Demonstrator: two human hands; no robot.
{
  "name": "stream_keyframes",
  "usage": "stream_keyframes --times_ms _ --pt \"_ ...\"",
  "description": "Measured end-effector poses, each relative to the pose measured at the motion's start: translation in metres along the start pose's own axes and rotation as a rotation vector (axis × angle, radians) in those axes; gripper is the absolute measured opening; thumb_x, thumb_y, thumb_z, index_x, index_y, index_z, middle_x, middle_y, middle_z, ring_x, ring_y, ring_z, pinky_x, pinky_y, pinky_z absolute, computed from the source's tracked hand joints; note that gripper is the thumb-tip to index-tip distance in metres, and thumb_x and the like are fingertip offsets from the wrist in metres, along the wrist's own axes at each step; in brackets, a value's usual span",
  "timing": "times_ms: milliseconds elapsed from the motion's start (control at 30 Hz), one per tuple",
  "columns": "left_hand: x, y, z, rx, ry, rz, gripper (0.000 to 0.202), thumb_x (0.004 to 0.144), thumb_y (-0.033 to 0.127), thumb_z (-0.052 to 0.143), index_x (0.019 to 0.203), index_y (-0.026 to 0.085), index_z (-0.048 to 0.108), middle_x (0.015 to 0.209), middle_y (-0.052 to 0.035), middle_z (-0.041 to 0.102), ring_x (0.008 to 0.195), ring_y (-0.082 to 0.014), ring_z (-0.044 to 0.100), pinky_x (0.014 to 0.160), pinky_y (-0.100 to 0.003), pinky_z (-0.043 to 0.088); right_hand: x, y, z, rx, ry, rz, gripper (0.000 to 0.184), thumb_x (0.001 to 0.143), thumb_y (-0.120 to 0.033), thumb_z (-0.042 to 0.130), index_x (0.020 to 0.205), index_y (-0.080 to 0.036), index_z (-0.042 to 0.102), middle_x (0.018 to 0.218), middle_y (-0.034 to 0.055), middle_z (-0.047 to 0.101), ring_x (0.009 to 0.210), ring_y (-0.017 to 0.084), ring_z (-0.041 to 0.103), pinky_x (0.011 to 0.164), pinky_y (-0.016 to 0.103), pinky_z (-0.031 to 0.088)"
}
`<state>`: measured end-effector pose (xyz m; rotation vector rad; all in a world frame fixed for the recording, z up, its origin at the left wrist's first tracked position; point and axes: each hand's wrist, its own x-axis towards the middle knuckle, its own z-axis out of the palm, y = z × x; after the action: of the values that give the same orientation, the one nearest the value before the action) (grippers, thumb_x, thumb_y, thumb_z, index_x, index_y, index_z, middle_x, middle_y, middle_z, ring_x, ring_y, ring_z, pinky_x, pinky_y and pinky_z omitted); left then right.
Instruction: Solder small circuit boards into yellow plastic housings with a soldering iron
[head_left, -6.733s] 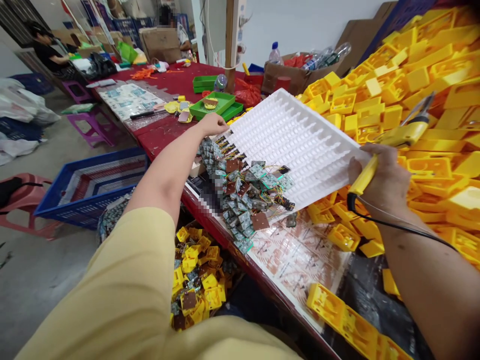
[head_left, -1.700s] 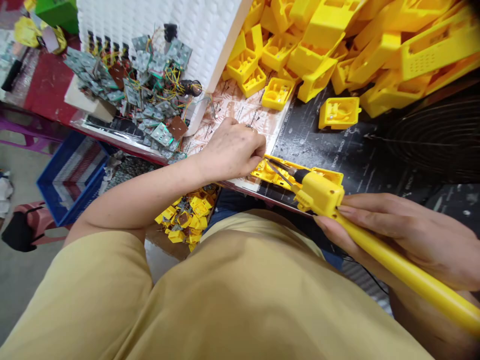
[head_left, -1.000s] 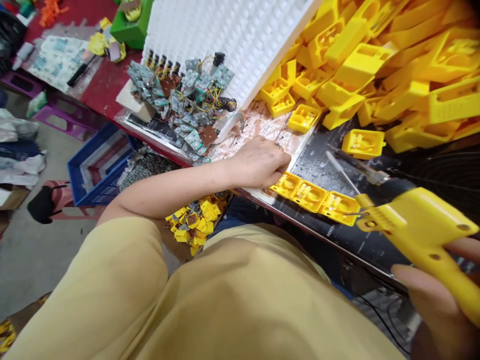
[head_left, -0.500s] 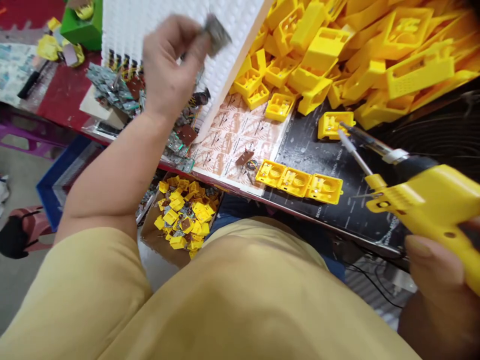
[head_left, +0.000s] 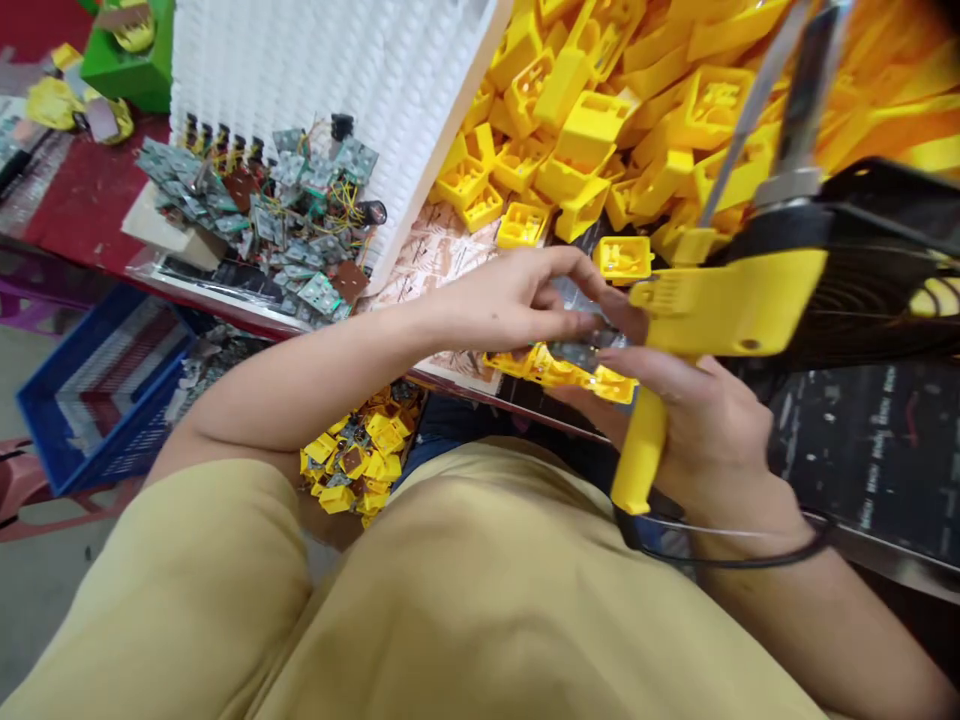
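My left hand (head_left: 506, 300) pinches a small grey circuit board (head_left: 576, 352), partly hidden by fingers, above the row of yellow plastic housings (head_left: 551, 368) at the bench edge. Close beside it, my right hand (head_left: 709, 425) is wrapped round a yellow soldering gun (head_left: 739, 305), whose tip and thin feed tube point up and away. The right thumb reaches the board's edge. Just beyond the fingers sits a single yellow housing (head_left: 624, 260) on the bench.
A large heap of yellow housings (head_left: 585, 130) fills the back right. Wired circuit boards (head_left: 292, 215) lie piled by a white foam sheet (head_left: 262, 50). Below the bench are a box of yellow parts (head_left: 352, 465) and a blue crate (head_left: 97, 400). The gun's black cord (head_left: 750, 562) loops under my right wrist.
My left hand has brought the board down and right from over the foam sheet. My right hand has moved left to meet it, and the soldering gun has swung from pointing left to pointing upward.
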<state>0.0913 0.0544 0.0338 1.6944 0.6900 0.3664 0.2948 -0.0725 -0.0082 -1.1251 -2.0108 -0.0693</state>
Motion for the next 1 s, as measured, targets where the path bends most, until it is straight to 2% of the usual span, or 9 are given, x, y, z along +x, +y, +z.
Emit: stream_keyframes --times_ms 100,233,367,500,600,667,767,900,1000 --pt "-0.006 -0.005 0.014 -0.309 -0.091 -0.150 0.041 0.097 0.043 0.064 0.133 0.023 0.058 0.083 -0.0005 0.074 0.062 -0.0115 0.069 0.061 -0.025 0.054 0.000 0.002 0.007 -0.001 0.099 -0.004 0.045 0.083 -0.014 0.082 0.121 -0.021 0.059 0.113 0.0064 0.075 0.095 0.017 0.075 0.085 0.024 0.063" --pt "-0.018 -0.011 0.010 -0.630 -0.095 -0.172 0.052 0.088 0.036 0.075 0.136 0.023 0.059 0.106 -0.0061 0.078 0.082 -0.0167 0.077 0.082 -0.030 0.059 -0.004 0.005 0.009 -0.054 0.251 0.037 0.034 0.083 -0.010 0.080 0.111 -0.019 0.063 0.098 -0.0001 0.077 0.083 0.014 0.075 0.078 0.017 0.061" --pt "-0.027 -0.017 0.017 -0.513 -0.004 -0.067 0.058 0.073 0.034 0.091 0.126 0.020 0.071 0.102 -0.0044 0.075 0.090 -0.0139 0.074 0.084 -0.025 0.056 -0.002 0.000 0.011 -0.059 0.278 0.091 0.038 0.083 -0.013 0.081 0.115 -0.020 0.062 0.099 0.0005 0.076 0.082 0.017 0.075 0.074 0.022 0.063" --pt "-0.026 -0.019 0.030 -0.313 0.235 0.023 0.047 0.075 0.055 0.087 0.099 0.014 0.081 0.077 -0.0009 0.071 0.069 -0.0076 0.061 0.064 -0.020 0.048 0.003 -0.012 0.011 -0.031 0.195 0.096 0.036 0.085 -0.010 0.078 0.114 -0.022 0.060 0.100 0.0009 0.076 0.084 0.018 0.075 0.072 0.024 0.063" --pt "-0.022 -0.020 0.032 -0.254 0.351 0.099 0.048 0.074 0.063 0.084 0.083 0.016 0.082 0.078 -0.0019 0.074 0.073 -0.0089 0.063 0.067 -0.021 0.049 0.007 -0.019 0.008 -0.083 0.179 0.032 0.032 0.085 -0.011 0.079 0.108 -0.023 0.060 0.093 -0.0025 0.076 0.076 0.014 0.074 0.070 0.020 0.061" --pt "-0.020 -0.019 0.033 -0.304 0.360 0.129 0.040 0.075 0.057 0.086 0.081 0.018 0.082 0.085 -0.0024 0.077 0.085 -0.0109 0.068 0.079 -0.022 0.053 0.009 -0.021 0.007 -0.119 0.177 0.000 0.031 0.084 -0.009 0.079 0.105 -0.023 0.060 0.086 -0.0049 0.075 0.069 0.011 0.071 0.067 0.018 0.058" --pt "-0.018 -0.016 0.040 -0.530 0.311 0.037 0.023 0.078 0.041 0.086 0.084 0.019 0.081 0.091 -0.0029 0.081 0.093 -0.0133 0.074 0.090 -0.026 0.057 0.010 -0.022 0.009 -0.163 0.177 -0.023 0.034 0.082 -0.007 0.079 0.105 -0.023 0.059 0.081 -0.0065 0.073 0.064 0.010 0.069 0.061 0.019 0.054" --pt "-0.018 -0.008 0.054 -0.681 0.302 -0.103 0.009 0.084 0.026 0.079 0.084 0.017 0.076 0.084 -0.0014 0.079 0.085 -0.0117 0.074 0.088 -0.025 0.059 0.008 -0.021 0.011 -0.178 0.145 -0.032 0.035 0.082 -0.010 0.081 0.106 -0.023 0.059 0.075 -0.0071 0.070 0.057 0.009 0.063 0.056 0.020 0.048" --pt "-0.021 -0.002 0.048 -0.487 0.323 -0.120 0.012 0.091 0.029 0.072 0.092 0.017 0.075 0.080 -0.0007 0.077 0.073 -0.0096 0.072 0.076 -0.022 0.059 0.000 -0.014 -0.002 -0.117 0.071 0.014 0.035 0.085 -0.019 0.082 0.112 -0.025 0.061 0.089 -0.0043 0.075 0.067 0.009 0.066 0.066 0.019 0.051"
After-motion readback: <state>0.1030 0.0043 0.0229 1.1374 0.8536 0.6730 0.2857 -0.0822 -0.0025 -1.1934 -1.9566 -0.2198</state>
